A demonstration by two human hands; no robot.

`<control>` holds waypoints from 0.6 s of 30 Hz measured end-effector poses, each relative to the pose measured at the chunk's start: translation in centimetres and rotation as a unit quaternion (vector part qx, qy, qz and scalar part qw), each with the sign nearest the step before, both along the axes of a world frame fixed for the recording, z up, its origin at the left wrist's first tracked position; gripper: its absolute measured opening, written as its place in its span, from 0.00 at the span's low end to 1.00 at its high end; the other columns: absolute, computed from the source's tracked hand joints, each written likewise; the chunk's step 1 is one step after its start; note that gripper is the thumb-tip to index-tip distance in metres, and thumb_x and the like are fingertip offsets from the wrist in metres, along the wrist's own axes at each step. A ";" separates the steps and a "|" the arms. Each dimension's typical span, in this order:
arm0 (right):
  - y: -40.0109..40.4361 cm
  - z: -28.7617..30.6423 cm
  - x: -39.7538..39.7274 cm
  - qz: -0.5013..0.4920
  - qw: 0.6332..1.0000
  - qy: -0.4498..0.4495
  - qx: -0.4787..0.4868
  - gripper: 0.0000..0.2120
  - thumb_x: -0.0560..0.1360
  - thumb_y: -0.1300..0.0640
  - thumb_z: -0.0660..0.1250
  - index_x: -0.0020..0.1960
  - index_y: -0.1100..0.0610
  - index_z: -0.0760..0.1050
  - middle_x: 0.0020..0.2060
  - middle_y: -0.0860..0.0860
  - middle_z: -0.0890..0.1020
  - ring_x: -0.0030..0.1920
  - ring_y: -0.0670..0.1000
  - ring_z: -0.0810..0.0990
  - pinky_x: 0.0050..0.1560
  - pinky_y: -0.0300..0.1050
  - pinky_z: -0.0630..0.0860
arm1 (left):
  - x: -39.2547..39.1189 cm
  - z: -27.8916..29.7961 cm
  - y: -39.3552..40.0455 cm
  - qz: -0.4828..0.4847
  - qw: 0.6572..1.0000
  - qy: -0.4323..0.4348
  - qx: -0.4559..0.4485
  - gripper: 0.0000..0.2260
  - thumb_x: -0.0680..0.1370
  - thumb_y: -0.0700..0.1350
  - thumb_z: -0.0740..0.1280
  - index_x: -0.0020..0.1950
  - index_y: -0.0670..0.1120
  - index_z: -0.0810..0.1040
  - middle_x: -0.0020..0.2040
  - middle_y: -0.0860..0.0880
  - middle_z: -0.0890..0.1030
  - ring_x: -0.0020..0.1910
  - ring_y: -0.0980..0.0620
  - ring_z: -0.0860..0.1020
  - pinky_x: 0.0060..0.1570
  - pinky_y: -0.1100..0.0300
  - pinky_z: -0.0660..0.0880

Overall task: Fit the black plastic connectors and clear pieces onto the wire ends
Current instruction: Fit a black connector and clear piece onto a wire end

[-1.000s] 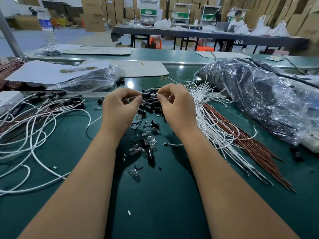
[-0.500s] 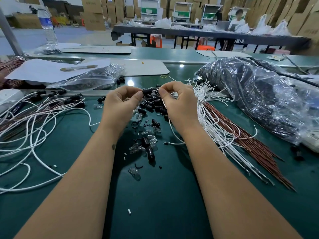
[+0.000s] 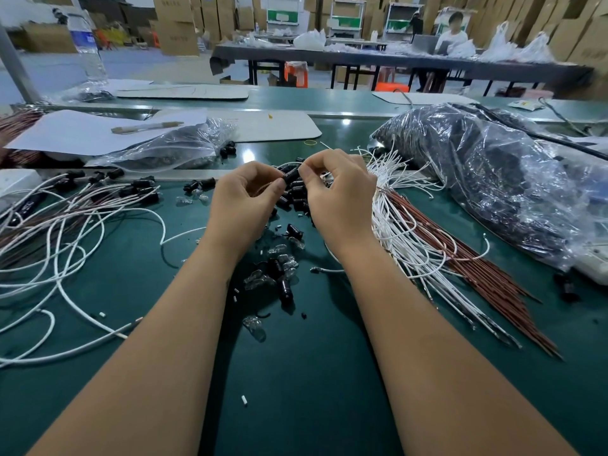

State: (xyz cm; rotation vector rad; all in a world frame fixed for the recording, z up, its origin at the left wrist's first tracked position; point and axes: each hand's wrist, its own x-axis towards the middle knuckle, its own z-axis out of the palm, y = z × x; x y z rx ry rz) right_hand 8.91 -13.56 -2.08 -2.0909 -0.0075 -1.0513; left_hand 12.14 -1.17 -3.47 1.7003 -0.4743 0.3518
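One small black plastic cylindrical connector (image 3: 291, 175) is pinched between the curled fingertips of the left hand (image 3: 243, 205) and right hand (image 3: 339, 199), above many loose connectors on the green tabletop (image 3: 312, 373).

Your two bare forearms rise from the lower corners and converge just above the frame's centre. Your left hand (image 3: 245, 200) and right hand (image 3: 340, 195) meet knuckles up, fingers curled, fingertips pinching together at one small shared grip.
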 end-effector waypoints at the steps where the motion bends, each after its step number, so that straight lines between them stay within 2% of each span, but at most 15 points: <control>1: -0.1 0.0 0.1 -0.001 1.000 -0.001 -0.008 0.03 0.75 0.58 0.70 0.43 0.54 0.81 0.41 0.44 0.82 0.49 0.47 0.73 0.55 0.44 0.61 | 0.0 0.0 0.0 0.005 1.000 -0.006 0.005 0.01 0.77 0.38 0.68 0.47 0.43 0.79 0.38 0.51 0.79 0.34 0.64 0.75 0.36 0.71 0.74; 6: -0.4 -0.1 0.3 0.013 0.999 -0.004 -0.046 0.03 0.75 0.59 0.69 0.44 0.57 0.82 0.42 0.47 0.83 0.49 0.49 0.75 0.55 0.45 0.62 | 0.1 0.0 0.1 0.029 0.999 -0.009 0.014 0.02 0.77 0.38 0.68 0.48 0.43 0.79 0.38 0.51 0.79 0.35 0.62 0.75 0.39 0.68 0.75; 8: -0.4 -0.2 0.4 0.009 0.998 -0.007 -0.060 0.03 0.76 0.60 0.69 0.44 0.57 0.81 0.41 0.48 0.83 0.48 0.50 0.75 0.53 0.43 0.61 | 0.1 0.0 0.1 0.037 0.998 -0.032 0.035 0.02 0.77 0.37 0.68 0.48 0.43 0.78 0.38 0.52 0.79 0.34 0.64 0.75 0.37 0.72 0.73; 10: -0.4 -0.3 0.4 0.001 0.997 -0.017 -0.074 0.04 0.76 0.60 0.69 0.43 0.58 0.81 0.40 0.48 0.82 0.46 0.49 0.73 0.51 0.43 0.61 | 0.0 -0.1 0.1 0.055 0.994 -0.065 0.069 0.02 0.77 0.36 0.67 0.47 0.42 0.79 0.38 0.49 0.80 0.36 0.61 0.76 0.37 0.72 0.72; 13: -0.4 -0.3 0.3 -0.008 0.996 -0.030 -0.081 0.03 0.75 0.60 0.69 0.43 0.58 0.81 0.40 0.48 0.82 0.45 0.49 0.73 0.50 0.44 0.62 | -0.2 0.0 -0.1 0.078 0.987 -0.100 0.103 0.02 0.77 0.37 0.66 0.47 0.43 0.79 0.40 0.49 0.80 0.40 0.57 0.77 0.41 0.70 0.73; 16: -0.4 -0.2 0.3 -0.011 0.996 -0.028 -0.086 0.04 0.76 0.59 0.69 0.43 0.57 0.80 0.39 0.47 0.81 0.44 0.49 0.75 0.49 0.42 0.62 | -0.3 0.1 -0.2 0.065 0.991 -0.075 0.093 0.02 0.78 0.39 0.66 0.47 0.45 0.77 0.38 0.53 0.78 0.36 0.64 0.75 0.36 0.72 0.71; 18: -0.3 -0.1 0.3 -0.007 0.996 -0.024 -0.083 0.04 0.76 0.59 0.68 0.43 0.56 0.79 0.37 0.44 0.78 0.43 0.49 0.74 0.49 0.43 0.63 | -0.4 0.2 -0.3 0.037 0.998 -0.027 0.051 0.02 0.78 0.38 0.66 0.48 0.44 0.77 0.37 0.52 0.78 0.32 0.65 0.74 0.33 0.73 0.71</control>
